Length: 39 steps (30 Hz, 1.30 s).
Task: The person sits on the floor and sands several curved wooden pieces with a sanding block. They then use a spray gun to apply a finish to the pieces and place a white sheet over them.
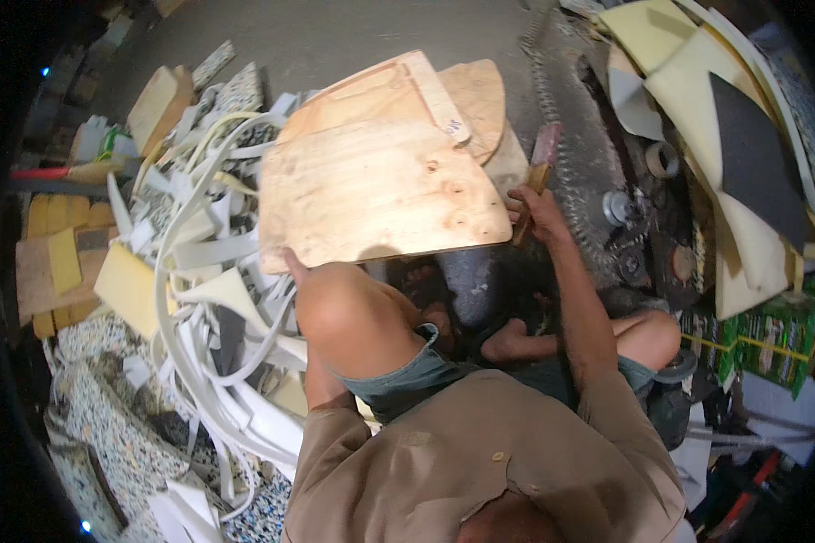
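Note:
A pale plywood panel [380, 185] with curved sides and dark knots lies across the space in front of my knees. My left hand [295, 265] pinches its near left corner; a digit shows, and the rest is hidden behind my knee and the panel. Beside the panel's right corner, my right hand [541, 217] is closed around a narrow wooden tool with a reddish end [543, 149], its exact kind unclear. Further plywood pieces [475, 95] lie under and beyond the panel, one bearing a handwritten mark.
White and yellow foam offcuts [217, 271] heap up on my left, with speckled foam [136, 425] nearer. Foam sheets [733, 154] lean at the right. A coiled hose [541, 72], a tape roll [661, 160] and green packets [774, 339] are on the right side too.

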### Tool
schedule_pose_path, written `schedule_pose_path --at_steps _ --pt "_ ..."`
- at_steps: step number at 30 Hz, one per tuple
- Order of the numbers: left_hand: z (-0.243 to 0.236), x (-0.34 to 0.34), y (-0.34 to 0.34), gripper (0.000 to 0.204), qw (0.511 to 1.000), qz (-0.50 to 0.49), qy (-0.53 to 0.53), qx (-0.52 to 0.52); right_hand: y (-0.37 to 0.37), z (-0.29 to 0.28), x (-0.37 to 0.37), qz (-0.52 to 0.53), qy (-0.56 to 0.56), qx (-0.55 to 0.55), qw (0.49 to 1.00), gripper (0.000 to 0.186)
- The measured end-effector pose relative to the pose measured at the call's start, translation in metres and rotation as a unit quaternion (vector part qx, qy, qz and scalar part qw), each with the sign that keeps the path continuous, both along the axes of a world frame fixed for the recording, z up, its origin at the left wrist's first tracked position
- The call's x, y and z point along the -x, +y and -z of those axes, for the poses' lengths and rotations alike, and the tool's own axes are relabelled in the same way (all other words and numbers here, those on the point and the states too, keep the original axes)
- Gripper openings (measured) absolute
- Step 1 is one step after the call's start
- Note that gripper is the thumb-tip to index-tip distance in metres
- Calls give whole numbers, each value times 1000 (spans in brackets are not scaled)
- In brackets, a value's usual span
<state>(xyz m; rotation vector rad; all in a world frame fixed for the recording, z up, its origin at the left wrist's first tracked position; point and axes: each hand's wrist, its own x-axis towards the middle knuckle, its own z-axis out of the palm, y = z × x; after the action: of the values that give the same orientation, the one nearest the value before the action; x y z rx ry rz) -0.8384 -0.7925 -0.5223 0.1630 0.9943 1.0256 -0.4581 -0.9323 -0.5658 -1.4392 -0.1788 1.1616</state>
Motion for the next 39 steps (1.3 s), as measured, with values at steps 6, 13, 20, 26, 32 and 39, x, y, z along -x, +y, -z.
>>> schedule_pose_path --at_steps 6,13,20,26,32,39 --pt "1 -5 1 85 998 -7 54 11 -40 -30 15 -75 -440 193 874 58" --pt "17 3 1 81 999 -50 2 -16 -71 -48 67 -174 -537 79 821 63" --pt "30 27 4 85 989 54 -117 -78 -60 -34 79 -224 -587 138 766 64" --pt "18 32 7 75 992 59 -115 -14 -83 -4 49 -72 -553 166 813 63" --pt "-2 26 17 75 994 47 -34 -95 -94 21 31 -93 -525 242 811 67" --pt "-42 8 67 57 974 -65 95 -196 -39 34 57 -129 -56 77 987 76"
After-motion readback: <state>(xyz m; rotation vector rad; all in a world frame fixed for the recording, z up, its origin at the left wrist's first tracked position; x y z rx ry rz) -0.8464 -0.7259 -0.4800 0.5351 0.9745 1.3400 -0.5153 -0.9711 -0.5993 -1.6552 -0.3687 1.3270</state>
